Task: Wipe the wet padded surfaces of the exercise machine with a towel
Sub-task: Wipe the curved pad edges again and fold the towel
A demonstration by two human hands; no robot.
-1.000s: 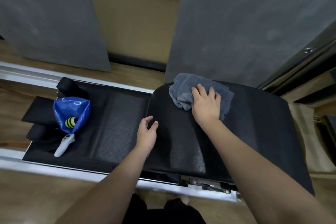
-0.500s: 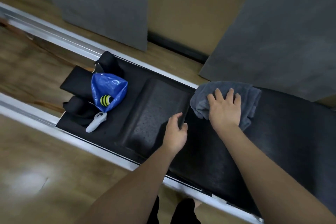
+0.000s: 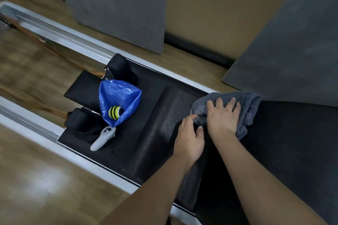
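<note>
We see the black padded platform running from centre-left to lower right of the frame. On it lie a blue bag, a white controller just below it, and a grey towel at right of centre.

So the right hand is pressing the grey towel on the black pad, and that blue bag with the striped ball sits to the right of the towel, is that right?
Not quite. In the head view the right hand does press the grey towel on the black pad, but the blue bag holding the striped ball sits to the left of the towel, not the right.
</note>
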